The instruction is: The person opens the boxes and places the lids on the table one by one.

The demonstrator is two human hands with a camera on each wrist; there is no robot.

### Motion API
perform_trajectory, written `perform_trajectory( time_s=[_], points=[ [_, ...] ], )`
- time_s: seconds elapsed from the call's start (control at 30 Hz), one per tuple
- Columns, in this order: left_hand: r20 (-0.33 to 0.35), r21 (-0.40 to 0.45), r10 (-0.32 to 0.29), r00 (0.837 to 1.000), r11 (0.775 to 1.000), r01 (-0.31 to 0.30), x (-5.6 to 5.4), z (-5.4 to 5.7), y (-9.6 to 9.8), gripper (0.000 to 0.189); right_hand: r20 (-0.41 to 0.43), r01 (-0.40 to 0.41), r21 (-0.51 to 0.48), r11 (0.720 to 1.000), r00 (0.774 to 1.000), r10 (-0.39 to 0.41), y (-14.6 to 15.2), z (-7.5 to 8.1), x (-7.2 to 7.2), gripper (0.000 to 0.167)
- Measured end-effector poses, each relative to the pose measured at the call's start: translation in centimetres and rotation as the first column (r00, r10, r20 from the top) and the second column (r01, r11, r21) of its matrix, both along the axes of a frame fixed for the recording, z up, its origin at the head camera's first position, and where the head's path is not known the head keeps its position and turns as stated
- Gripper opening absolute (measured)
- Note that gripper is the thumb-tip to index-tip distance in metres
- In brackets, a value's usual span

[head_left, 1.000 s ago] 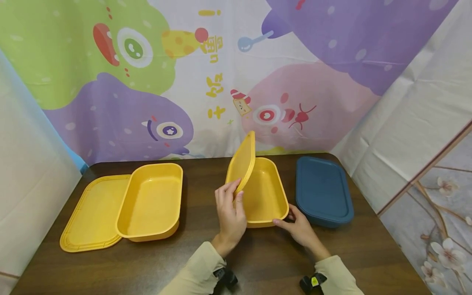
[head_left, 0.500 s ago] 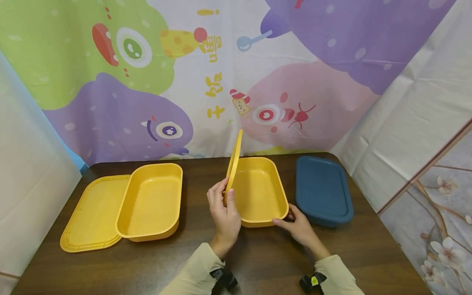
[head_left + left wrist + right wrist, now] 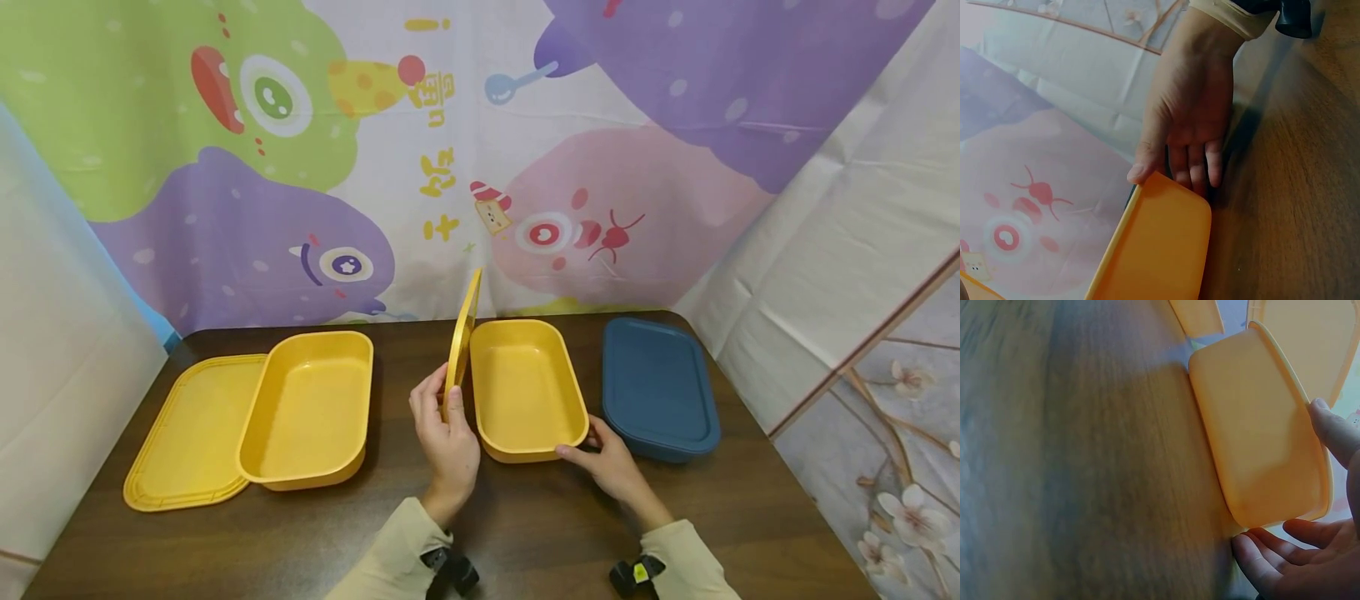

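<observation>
In the head view my left hand [image 3: 448, 446] pinches the near end of a yellow lid [image 3: 461, 342], thumb on one side and fingers on the other. The lid stands on edge, just left of a yellow food container [image 3: 525, 392] without a lid on it. My right hand [image 3: 611, 467] grips that container's near right corner, thumb on the rim and fingers along the outer side. The left wrist view shows my right hand [image 3: 1194, 119] at the container's end wall [image 3: 1166, 244]. In the right wrist view, the right thumb [image 3: 1332, 428] presses the rim.
A second yellow container [image 3: 307, 408] stands at the left, overlapping another yellow lid [image 3: 191, 442] flat on the dark wooden table [image 3: 315, 542]. A blue container with its lid on [image 3: 658, 387] stands close to the right hand. A cartoon-print curtain [image 3: 442, 275] hangs behind the table.
My left hand has moved left with the yellow lid, from over the container's left side to beside it, and the lid has turned edge-on. The right hand and container stay put.
</observation>
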State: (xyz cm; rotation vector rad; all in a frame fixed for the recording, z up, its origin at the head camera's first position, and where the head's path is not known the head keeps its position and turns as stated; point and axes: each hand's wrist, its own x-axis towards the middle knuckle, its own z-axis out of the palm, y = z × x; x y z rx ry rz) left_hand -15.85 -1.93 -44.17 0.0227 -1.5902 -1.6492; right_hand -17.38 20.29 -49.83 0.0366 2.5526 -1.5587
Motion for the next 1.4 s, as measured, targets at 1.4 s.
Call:
perform_trajectory(
  time_s=[1.4],
  points=[
    [-0.014, 0.080, -0.044, 0.999, 0.996, 0.045, 0.4, -1.8, -0.3, 0.029, -0.007, -0.004, -0.025, 1.000, 1.000, 0.004, 0.0, 0.0, 0.1, 0.074]
  ],
)
